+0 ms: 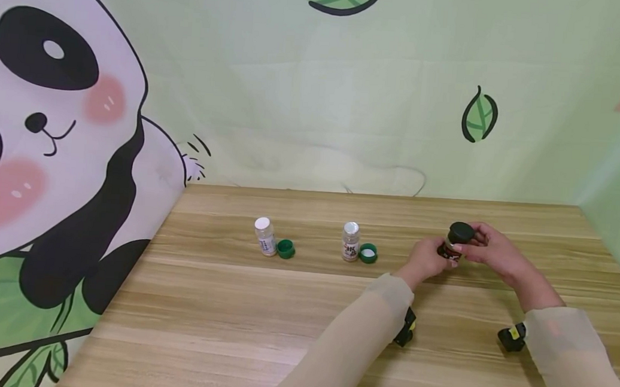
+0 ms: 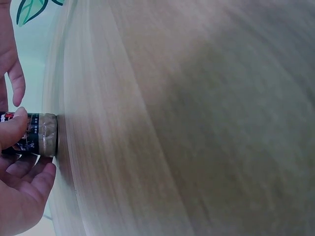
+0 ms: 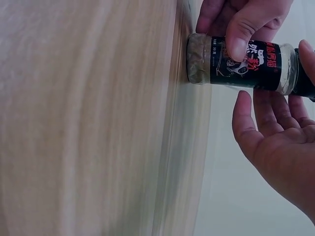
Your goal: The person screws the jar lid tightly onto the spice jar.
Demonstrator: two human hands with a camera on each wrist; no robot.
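Note:
A spice jar (image 3: 268, 69) with a black label and red and white print stands on the wooden table at the right. My left hand (image 1: 425, 258) grips its body, thumb across the label. At the top, my right hand (image 1: 495, 249) holds the black cap (image 1: 461, 231) between thumb and fingers. The cap sits on the jar's mouth; whether it is loose cannot be seen. In the left wrist view the jar's lower end (image 2: 48, 135) shows below the left thumb, and the right hand (image 2: 10, 59) is partly cut off.
To the left stands a small jar with a silvery top (image 1: 351, 227), a green cap (image 1: 368, 253) lying inside up beside it. Farther left is a white-topped jar (image 1: 264, 241) with another green cap (image 1: 285, 249). A panda-printed cloth (image 1: 273, 107) hangs behind the table (image 1: 215, 319).

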